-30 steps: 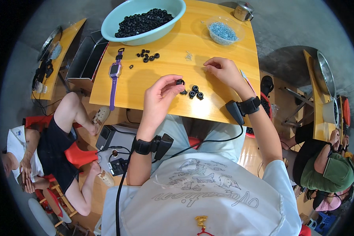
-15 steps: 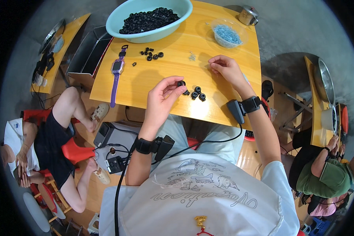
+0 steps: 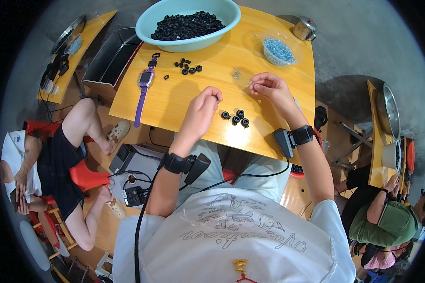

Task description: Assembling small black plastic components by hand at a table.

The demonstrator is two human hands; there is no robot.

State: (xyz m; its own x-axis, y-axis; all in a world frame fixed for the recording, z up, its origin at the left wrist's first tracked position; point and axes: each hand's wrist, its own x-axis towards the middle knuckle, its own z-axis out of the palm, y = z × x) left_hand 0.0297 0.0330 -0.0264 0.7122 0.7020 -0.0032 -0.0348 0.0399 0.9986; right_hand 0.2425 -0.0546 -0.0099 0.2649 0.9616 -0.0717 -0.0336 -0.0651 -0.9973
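My left hand is closed over a small black ring-like part, which shows only at the fingertips. To its right, my right hand pinches a tiny pale metal pin between thumb and forefinger. Several black knob-like parts lie grouped on the wooden table between the hands, near the front edge. Just beyond the right fingertips sits a little pile of clear or metallic pins. More loose black parts are scattered farther back on the left, touching neither hand.
A light-blue basin of black parts stands at the back, with a clear bowl of bluish small pieces and a metal cup to its right. A purple-strapped watch lies left. One person sits left, others right.
My left hand has turned over and its fingers have curled round the black part. My right hand still pinches, with a pin now showing at its tips. The whole view has shifted slightly.
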